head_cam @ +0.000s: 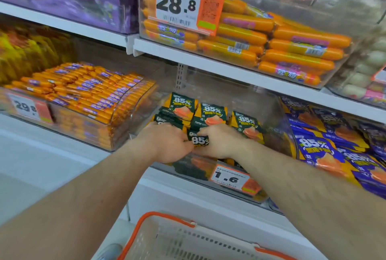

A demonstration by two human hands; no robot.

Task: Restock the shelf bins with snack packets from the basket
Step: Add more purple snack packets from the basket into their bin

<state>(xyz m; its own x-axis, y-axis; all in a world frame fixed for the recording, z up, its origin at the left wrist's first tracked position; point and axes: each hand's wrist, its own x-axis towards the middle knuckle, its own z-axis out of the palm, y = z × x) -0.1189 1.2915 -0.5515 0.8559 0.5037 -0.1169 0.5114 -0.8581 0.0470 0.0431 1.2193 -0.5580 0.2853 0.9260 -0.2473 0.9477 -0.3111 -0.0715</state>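
Dark green and yellow snack packets (pixel 205 113) marked 85% stand in rows inside a clear shelf bin (pixel 277 111) on the lower shelf. Both hands reach into the front of this bin. My left hand (pixel 167 143) and my right hand (pixel 219 141) together grip a bunch of green snack packets (pixel 199 139) between them, fingers curled round it. The white basket (pixel 188 241) with orange handles sits below at the bottom edge; what lies in it I cannot make out.
A price tag reading 1.6 (pixel 229 177) hangs on the bin's front. Left stands a bin of small orange sausages (pixel 83 90), right a bin of purple packets (pixel 334 151). The shelf above (pixel 229 71) carries large orange sausages (pixel 292 50) close over the hands.
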